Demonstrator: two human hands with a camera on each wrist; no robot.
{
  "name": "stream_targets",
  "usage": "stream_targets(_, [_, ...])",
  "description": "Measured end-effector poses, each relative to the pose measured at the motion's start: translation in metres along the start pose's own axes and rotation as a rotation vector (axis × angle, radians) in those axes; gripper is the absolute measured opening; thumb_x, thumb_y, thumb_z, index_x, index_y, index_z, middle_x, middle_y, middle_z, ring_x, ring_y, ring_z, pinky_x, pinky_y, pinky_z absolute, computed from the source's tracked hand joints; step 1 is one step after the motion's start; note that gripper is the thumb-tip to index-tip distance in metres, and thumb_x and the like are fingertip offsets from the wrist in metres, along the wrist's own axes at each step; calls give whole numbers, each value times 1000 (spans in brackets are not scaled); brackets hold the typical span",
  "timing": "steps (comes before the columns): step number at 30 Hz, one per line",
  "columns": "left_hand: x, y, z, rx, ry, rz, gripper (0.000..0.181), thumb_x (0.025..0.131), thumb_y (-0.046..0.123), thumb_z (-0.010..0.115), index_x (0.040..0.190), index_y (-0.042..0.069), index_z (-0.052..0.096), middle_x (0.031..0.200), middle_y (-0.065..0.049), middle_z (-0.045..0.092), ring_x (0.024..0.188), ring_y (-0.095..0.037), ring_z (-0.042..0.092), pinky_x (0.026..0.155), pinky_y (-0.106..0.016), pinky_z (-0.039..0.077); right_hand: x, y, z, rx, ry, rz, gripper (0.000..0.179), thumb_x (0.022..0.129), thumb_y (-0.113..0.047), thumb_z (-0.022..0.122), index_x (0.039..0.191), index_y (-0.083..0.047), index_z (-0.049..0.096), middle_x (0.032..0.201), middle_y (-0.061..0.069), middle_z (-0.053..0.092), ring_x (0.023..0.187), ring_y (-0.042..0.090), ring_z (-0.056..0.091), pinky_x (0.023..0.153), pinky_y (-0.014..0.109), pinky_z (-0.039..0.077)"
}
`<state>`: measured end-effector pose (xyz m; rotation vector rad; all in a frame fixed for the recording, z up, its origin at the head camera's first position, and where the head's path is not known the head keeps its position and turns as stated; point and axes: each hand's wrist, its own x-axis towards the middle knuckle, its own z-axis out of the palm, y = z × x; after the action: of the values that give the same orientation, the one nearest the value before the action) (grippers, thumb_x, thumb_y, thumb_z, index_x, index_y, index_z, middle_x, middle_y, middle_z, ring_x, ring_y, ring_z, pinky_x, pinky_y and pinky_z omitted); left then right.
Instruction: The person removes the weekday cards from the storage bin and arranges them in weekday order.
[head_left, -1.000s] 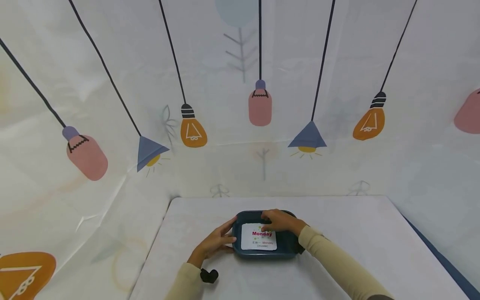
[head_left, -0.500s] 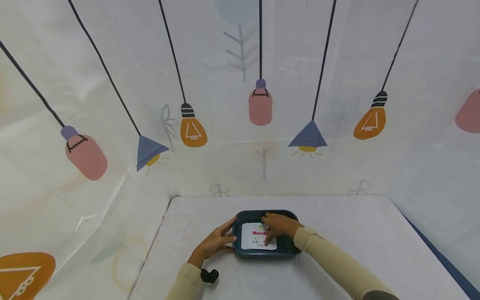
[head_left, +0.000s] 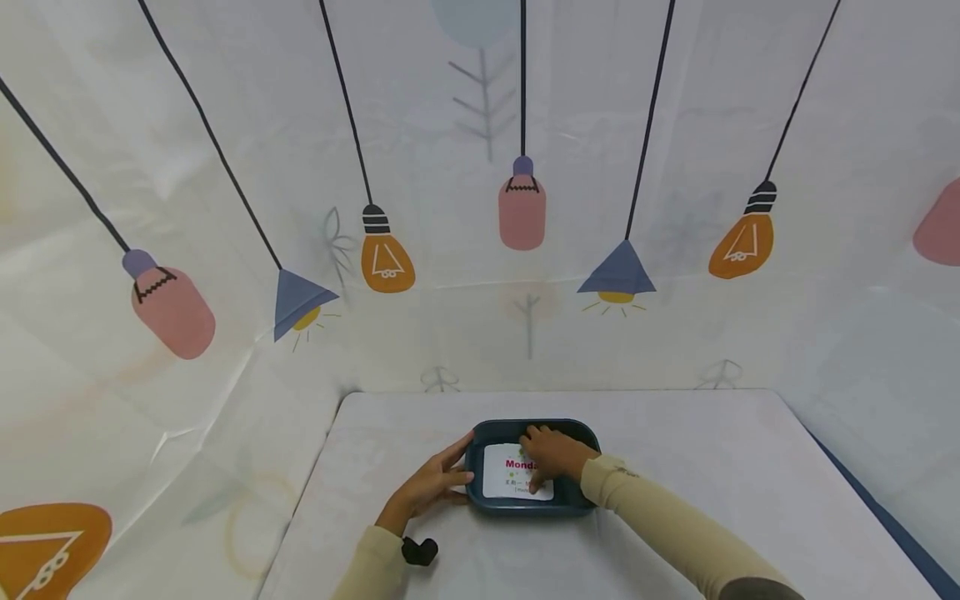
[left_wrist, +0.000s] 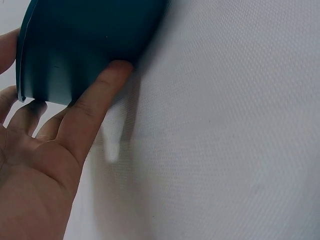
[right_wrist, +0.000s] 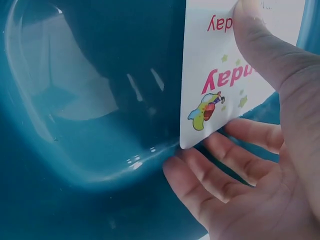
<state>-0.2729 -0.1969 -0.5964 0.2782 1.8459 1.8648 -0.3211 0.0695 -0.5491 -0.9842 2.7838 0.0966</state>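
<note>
A dark teal tray [head_left: 536, 510] with rounded corners lies on the white table. My left hand [head_left: 426, 485] holds its left end; in the left wrist view the thumb [left_wrist: 95, 102] lies along the outer wall, with the other fingers bent at the end. Inside the tray's left part is a white flashcard [head_left: 498, 479] printed "Monday" in red. My right hand [head_left: 557, 456] reaches in over the card's right side. In the right wrist view its thumb [right_wrist: 260, 37] rests on the card's face and its fingertips [right_wrist: 182, 170] meet the card's far edge, gripping it across.
The white table [head_left: 675, 442] extends around the tray. Behind it hangs a pale cloth [head_left: 450, 333] printed with lamps and bulbs. A black heart-shaped piece [head_left: 419, 552] sits at the left wrist. A blue strip [head_left: 885, 517] runs along the table's right side.
The right hand, at the card's upper right a second ago, has lowered its thumb over the card's right part and shifted slightly left. The left hand and tray stay in place.
</note>
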Motion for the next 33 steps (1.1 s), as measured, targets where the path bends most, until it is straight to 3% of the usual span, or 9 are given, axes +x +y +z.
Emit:
stream_targets(6, [2,0,1,-2,5,-3,77,97,12,63,159,34,24,170,-10,3,151,-51,14,94,-59,53,1,1,-1,-85,12,-7,77,66,-57,86,123,-13,61,114,6,61,93,21,53,89,38,54])
stream_targets(12, [3,1,1,4,6,-9,77,96,13,63,159,34,24,170,-11,3,150,-51,14,94,-59,53,0,2,-1,-197,60,-32,81,62,-66,83,120,-14,58,106,6,64,91,19,55,85,34,55])
stream_targets(16, [3,2,1,10,0,-8,77,96,12,63,159,33,24,170,-12,3,150,-51,15,94,-59,53,-2,3,-4,-202,90,-36,80,62,-66,84,117,-14,57,102,5,64,89,19,53,82,33,55])
stream_targets(20, [2,5,1,18,6,-14,78,96,13,64,160,33,23,170,-13,3,150,-51,15,95,-59,53,-3,6,-7,-72,77,-26,81,65,-58,86,122,-12,53,109,8,61,94,21,54,88,37,55])
stream_targets(24, [0,7,2,12,11,-30,78,96,13,64,160,32,22,170,-13,3,150,-51,15,95,-61,52,-3,11,-10,188,40,-8,80,72,-43,87,131,-9,46,120,14,54,89,19,57,88,37,56])
stream_targets(27, [-1,8,3,9,19,-29,79,96,13,64,160,30,21,170,-14,3,150,-51,14,96,-62,51,-4,16,-11,338,60,-6,73,75,-32,87,131,-9,47,118,15,51,82,16,58,82,34,57])
stream_targets(33, [-2,3,4,3,34,-32,79,96,13,63,160,31,21,170,-13,3,152,-50,10,98,-62,50,-9,23,-10,496,98,25,64,80,-23,84,136,-9,56,109,9,57,86,14,53,79,33,54])
